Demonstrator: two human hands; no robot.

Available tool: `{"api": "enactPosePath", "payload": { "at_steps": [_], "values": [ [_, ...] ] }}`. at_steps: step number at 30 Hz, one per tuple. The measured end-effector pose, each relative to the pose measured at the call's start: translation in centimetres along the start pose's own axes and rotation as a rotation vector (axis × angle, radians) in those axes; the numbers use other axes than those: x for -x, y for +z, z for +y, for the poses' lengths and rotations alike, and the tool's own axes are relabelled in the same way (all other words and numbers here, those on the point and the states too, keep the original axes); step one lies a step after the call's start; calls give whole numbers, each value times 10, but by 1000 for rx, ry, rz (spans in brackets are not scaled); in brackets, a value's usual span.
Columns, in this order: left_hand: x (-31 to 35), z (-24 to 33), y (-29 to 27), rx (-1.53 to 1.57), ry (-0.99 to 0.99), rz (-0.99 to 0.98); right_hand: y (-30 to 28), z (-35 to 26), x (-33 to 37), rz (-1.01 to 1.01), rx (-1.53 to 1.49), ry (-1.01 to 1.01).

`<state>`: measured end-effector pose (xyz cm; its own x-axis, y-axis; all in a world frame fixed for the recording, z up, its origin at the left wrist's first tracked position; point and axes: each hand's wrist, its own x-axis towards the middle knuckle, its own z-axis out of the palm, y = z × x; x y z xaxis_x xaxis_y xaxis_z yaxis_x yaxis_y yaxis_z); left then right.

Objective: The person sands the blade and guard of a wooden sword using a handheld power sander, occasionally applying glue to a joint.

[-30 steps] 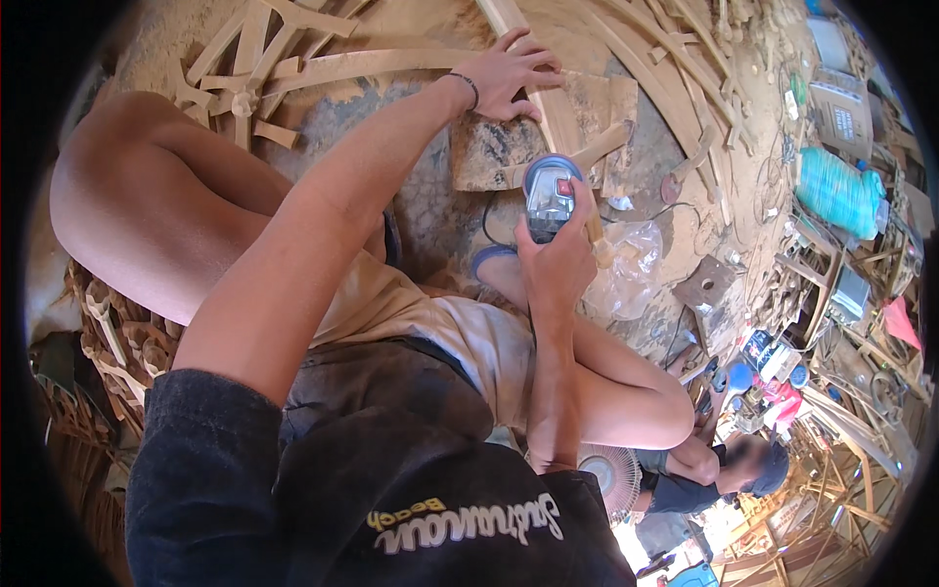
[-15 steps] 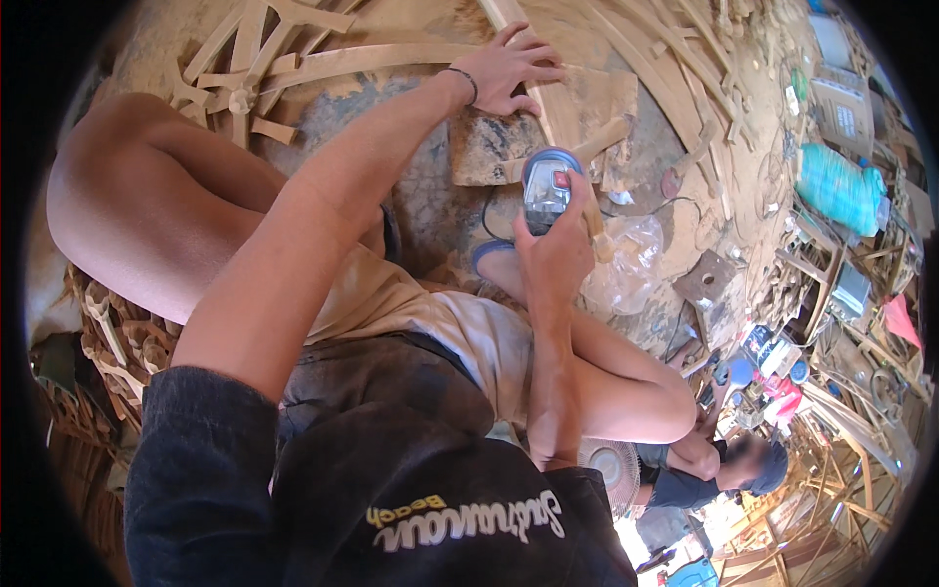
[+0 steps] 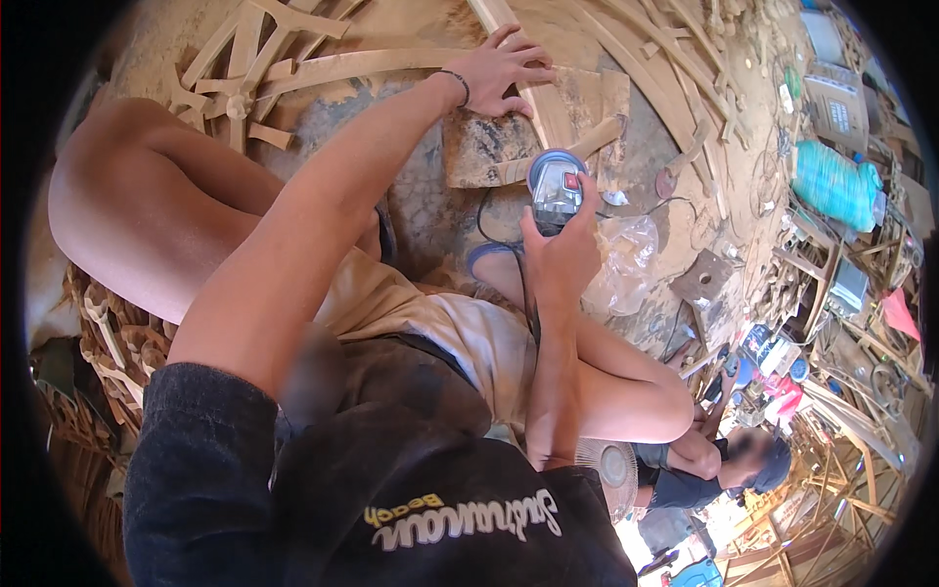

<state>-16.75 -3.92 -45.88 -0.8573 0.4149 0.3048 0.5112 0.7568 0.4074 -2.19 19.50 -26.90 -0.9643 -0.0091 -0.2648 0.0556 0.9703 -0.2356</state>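
My right hand (image 3: 564,252) is wrapped around a handheld power sander (image 3: 558,189), a grey and black body with a red switch and a round blue-rimmed head. That head rests at the near end of a long pale wooden piece (image 3: 550,115); the exact contact is hidden. My left hand (image 3: 501,76) lies across the same piece farther up, fingers spread and thumb apart. A dark cord (image 3: 529,293) runs down beside my right wrist. Beneath the wood is a worn flat board (image 3: 474,147), where a shorter wooden bar (image 3: 599,137) crosses close to the sander.
Curved wooden parts (image 3: 238,103) lie piled at the far left, with long wooden strips (image 3: 655,83) at the far right. A clear plastic bag (image 3: 629,259) sits right of my right hand. A co-worker (image 3: 719,465) and a fan (image 3: 608,474) are at the lower right.
The sander and my right hand have shifted slightly right and turned a little. More of the cord shows beside the wrist. My left hand stays in place on the wood.
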Motion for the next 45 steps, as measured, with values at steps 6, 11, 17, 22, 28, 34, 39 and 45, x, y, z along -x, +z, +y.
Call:
{"api": "enactPosePath", "payload": {
  "at_steps": [6, 11, 17, 22, 28, 34, 39, 45],
  "values": [
    [1, -1, 1, -30, 2, -6, 1, -3, -1, 3, -24, 15],
    [-1, 1, -1, -22, -2, -15, 1, -3, -2, -24, 31, -1],
    [1, 2, 1, -41, -15, -19, 3, -7, -2, -21, 39, 31],
    [-1, 3, 1, -52, -14, -38, 4, -6, -3, -9, 12, 9],
    [-2, 2, -1, -11, -3, -31, 7, 7, -6, 80, -45, -72],
    [1, -2, 1, -9, 4, -13, -1, 11, -8, 59, -59, 2],
    [-3, 3, -1, -28, 0, -29, 3, 14, -11, 57, -22, -1],
    [0, -1, 4, -24, 0, -8, 0, 7, -11, 1, -7, 28]
  ]
}}
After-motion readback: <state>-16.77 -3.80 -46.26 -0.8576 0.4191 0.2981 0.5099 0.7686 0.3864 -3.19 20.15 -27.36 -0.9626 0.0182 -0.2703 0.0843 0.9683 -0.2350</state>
